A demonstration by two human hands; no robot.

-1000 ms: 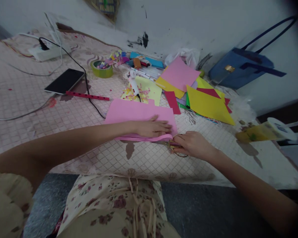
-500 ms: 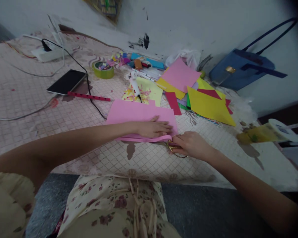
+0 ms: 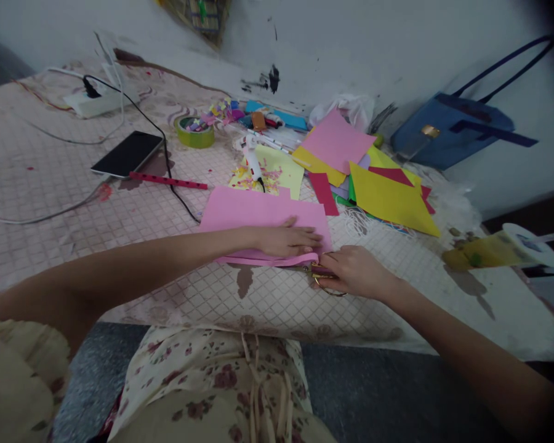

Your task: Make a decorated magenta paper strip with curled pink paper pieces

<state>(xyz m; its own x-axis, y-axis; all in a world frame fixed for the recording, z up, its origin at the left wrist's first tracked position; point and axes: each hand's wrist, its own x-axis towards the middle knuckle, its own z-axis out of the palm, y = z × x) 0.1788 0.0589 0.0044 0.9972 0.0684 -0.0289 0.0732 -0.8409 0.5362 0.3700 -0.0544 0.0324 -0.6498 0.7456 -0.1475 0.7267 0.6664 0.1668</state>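
Observation:
A large pink sheet (image 3: 258,212) lies near the table's front edge. My left hand (image 3: 289,240) rests flat on it, palm down with the fingers spread a little. My right hand (image 3: 351,269) is wrapped round the handles of gold-coloured scissors (image 3: 322,271) at the sheet's lower right corner. Their blades point left along the front edge of the sheet and are mostly hidden by it. A narrow pink strip (image 3: 286,261) curls up along that edge, over the blades.
Behind the sheet lie a glue gun (image 3: 253,163), green tape (image 3: 195,132) and coloured sheets (image 3: 392,200). A tablet (image 3: 128,154), red stick (image 3: 168,180) and cables are left. A drink cup (image 3: 493,248) and blue bag (image 3: 452,129) are right.
The scissor handles look slightly closer together in my right hand. My left hand keeps its place on the sheet. The whole view has shifted slightly.

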